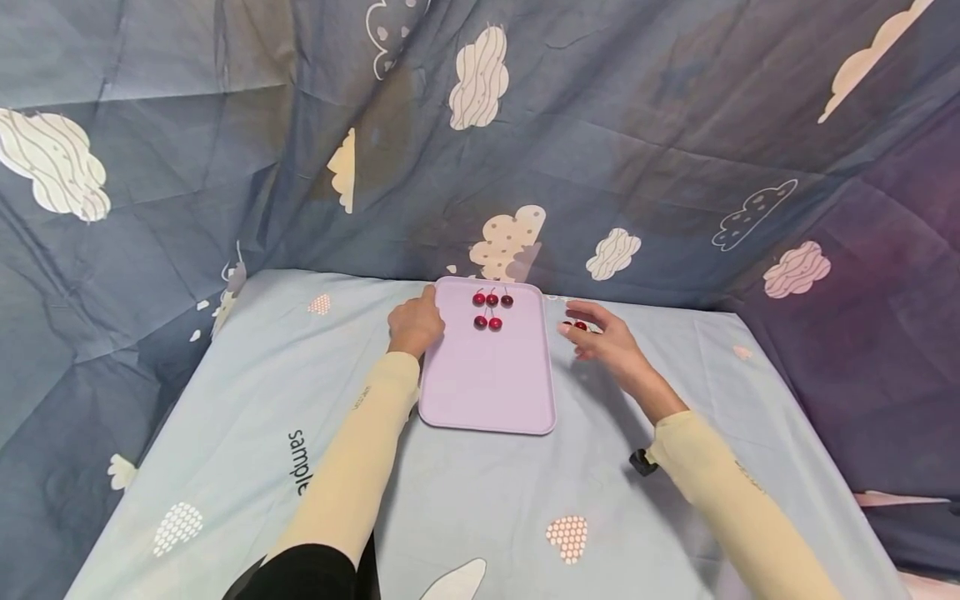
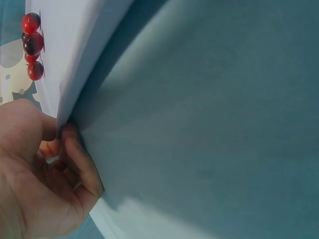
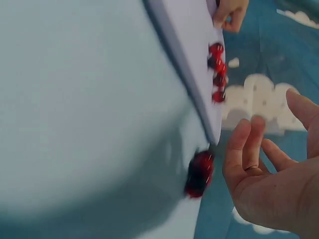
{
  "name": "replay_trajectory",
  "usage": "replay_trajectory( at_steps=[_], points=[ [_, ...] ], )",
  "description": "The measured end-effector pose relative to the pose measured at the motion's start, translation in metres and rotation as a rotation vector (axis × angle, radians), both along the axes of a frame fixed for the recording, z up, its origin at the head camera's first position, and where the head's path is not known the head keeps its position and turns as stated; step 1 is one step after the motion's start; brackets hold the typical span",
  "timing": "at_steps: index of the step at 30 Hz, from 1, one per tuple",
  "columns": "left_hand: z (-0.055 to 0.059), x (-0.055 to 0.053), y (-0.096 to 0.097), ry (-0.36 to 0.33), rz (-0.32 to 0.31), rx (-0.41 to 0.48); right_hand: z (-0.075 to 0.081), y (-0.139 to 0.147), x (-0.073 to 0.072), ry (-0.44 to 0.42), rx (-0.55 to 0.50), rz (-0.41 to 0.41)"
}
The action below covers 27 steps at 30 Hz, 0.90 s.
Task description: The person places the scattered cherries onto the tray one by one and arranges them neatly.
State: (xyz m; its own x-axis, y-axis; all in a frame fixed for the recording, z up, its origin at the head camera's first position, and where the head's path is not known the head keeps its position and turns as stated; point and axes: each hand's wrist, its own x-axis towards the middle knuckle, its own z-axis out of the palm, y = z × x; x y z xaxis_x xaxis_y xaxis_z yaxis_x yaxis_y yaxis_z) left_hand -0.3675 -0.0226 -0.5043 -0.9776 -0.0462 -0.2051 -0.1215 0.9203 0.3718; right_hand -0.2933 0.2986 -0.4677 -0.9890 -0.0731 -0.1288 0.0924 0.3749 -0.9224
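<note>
A lilac rectangular tray (image 1: 487,383) lies on the light blue cloth, with several dark red cherries (image 1: 481,322) in two rows toward its far end. My left hand (image 1: 416,323) is at the tray's left edge; in the left wrist view its thumb and fingers (image 2: 82,164) pinch the rim. Off the tray's right side, more cherries (image 1: 581,327) lie on the cloth, partly hidden behind my right hand (image 1: 615,343). That hand is held over them with fingers parted and nothing between them. The right wrist view shows these cherries (image 3: 200,173) blurred, apart from the fingertips.
A dark blue cloth with cloud prints (image 1: 480,79) hangs behind the table and along its sides. The light blue cloth (image 1: 480,500) covers the table in front of the tray. A small black object (image 1: 642,462) sits at the right sleeve's wrist.
</note>
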Motion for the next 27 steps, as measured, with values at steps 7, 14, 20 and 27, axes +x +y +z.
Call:
replay_trajectory(
  at_steps=[7,14,20,27],
  points=[
    [-0.001,-0.002,0.0,-0.031,0.011,0.002,-0.014,0.038,0.006,-0.029,-0.075,-0.139],
    [0.0,-0.002,0.0,-0.02,0.015,-0.002,-0.027,0.052,0.002,-0.128,-0.142,-0.228],
    [0.0,-0.001,-0.001,-0.017,0.012,0.003,-0.034,0.051,-0.003,-0.161,-0.121,-0.288],
    [-0.002,-0.001,-0.003,-0.002,0.004,0.009,-0.041,0.047,-0.008,-0.157,-0.022,-0.322]
  ],
)
